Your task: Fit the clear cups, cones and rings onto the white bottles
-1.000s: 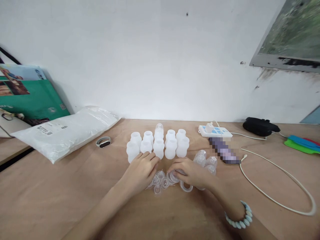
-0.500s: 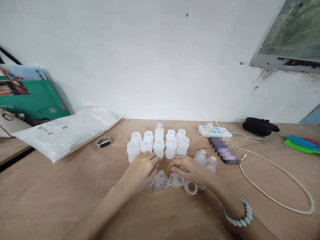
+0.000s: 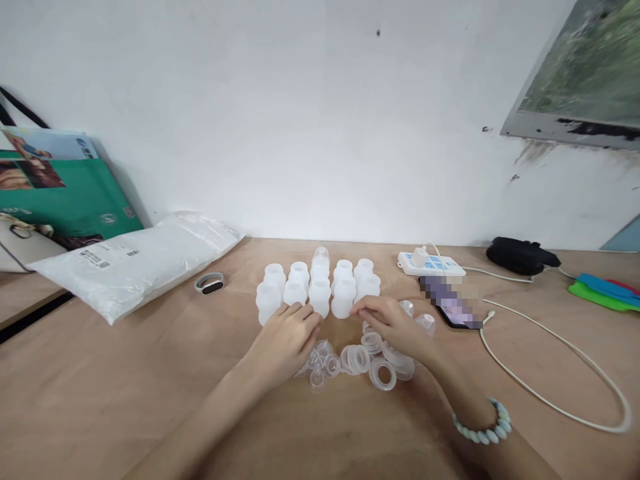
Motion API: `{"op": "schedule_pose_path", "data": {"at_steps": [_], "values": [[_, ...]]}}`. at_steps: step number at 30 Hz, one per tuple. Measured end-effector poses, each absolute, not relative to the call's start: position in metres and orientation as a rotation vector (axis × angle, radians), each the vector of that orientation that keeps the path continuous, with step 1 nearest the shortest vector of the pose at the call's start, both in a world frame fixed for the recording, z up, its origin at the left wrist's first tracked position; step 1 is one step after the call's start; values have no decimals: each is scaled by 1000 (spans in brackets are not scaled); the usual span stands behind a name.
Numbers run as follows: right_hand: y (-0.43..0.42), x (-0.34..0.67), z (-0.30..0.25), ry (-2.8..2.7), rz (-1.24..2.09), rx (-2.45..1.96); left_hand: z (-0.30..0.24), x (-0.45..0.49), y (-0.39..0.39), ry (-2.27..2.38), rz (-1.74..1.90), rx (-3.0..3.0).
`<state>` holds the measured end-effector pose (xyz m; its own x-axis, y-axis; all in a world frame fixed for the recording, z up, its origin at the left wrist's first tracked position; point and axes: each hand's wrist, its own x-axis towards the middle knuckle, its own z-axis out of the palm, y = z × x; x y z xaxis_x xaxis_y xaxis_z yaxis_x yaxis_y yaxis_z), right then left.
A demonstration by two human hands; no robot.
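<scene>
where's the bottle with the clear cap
In the head view, the capped bottle stands mid-picture, directly behind an open white bottle, beyond the left hand.

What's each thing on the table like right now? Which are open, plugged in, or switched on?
White wavy plastic bottle, back middle: upright, clear dome on top.
Other white wavy plastic bottles: upright, open-topped.
Clear plastic rings: loose, some overlapping.
Clear nipple-shaped pieces: loose, heaped.
White power strip: white plug in it.
Dark rectangular phone: screen lit, picture blurred.
Grey-strapped wristband: screen dark.
White plastic parcel bag: lying; sealed, can't tell.
</scene>
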<state>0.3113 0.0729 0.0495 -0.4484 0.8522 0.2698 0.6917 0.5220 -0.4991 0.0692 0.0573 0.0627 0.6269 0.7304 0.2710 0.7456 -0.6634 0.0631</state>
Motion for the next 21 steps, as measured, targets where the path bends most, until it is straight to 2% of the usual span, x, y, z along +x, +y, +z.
{"op": "schedule_pose_path", "data": {"at_steps": [10, 21], "values": [[74, 316, 46, -2460, 50, -1600, 61, 70, 58, -1286, -381, -2798], [68, 308, 49, -2549, 0, -1597, 61, 69, 58, -1291, -376, -2816]]}}
